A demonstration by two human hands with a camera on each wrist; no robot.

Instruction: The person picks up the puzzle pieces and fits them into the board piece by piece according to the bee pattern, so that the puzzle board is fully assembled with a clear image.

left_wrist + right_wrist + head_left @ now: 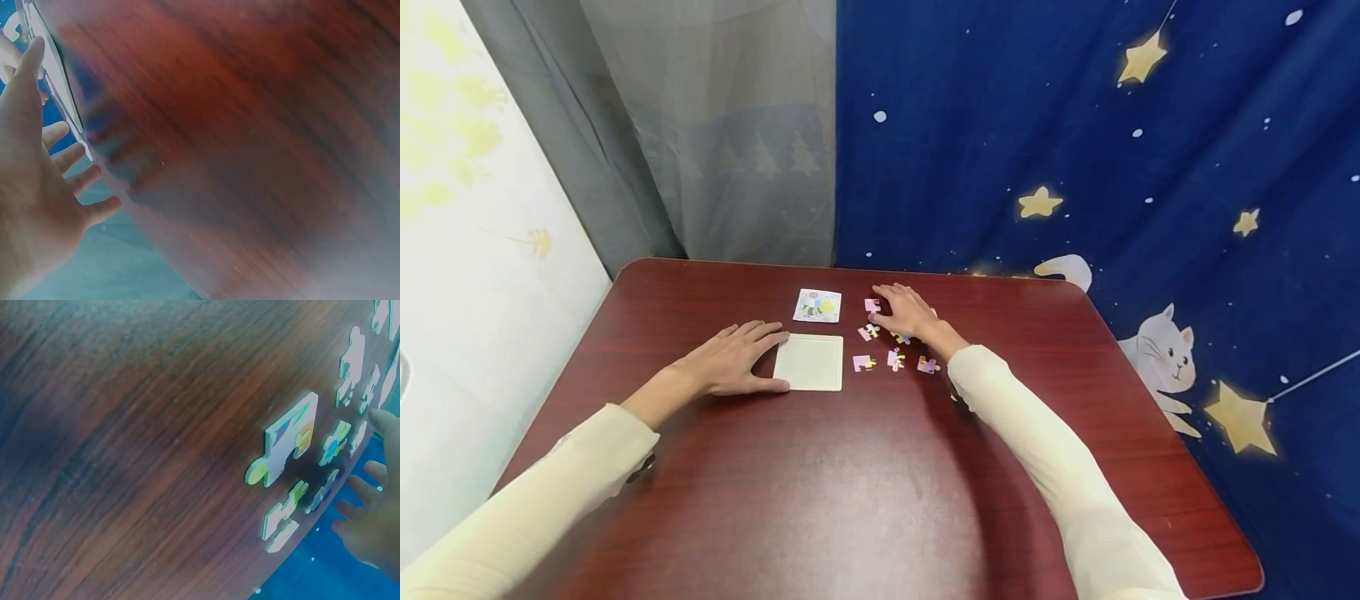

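Note:
My left hand (737,360) spreads its fingers at the left side of a cream puzzle tray (808,363), thumb and fingertips right at its edge. The left wrist view shows the straight fingers beside the tray, seen nearly edge-on. My right hand (907,312) reaches over loose jigsaw pieces, its thumb and index finger apart near a pink puzzle piece (872,306). Below it lie a pink-and-yellow puzzle piece (863,363), a pale pink one (896,359) and a purple-and-orange corner piece (290,440). The hand partly hides several others.
A picture card (817,306) with a striped bee lies behind the tray. The red-brown wooden table (820,483) has rounded corners. A grey curtain (730,133) and a blue starry curtain (1075,108) hang along its far edge, and a pale panel stands at the left.

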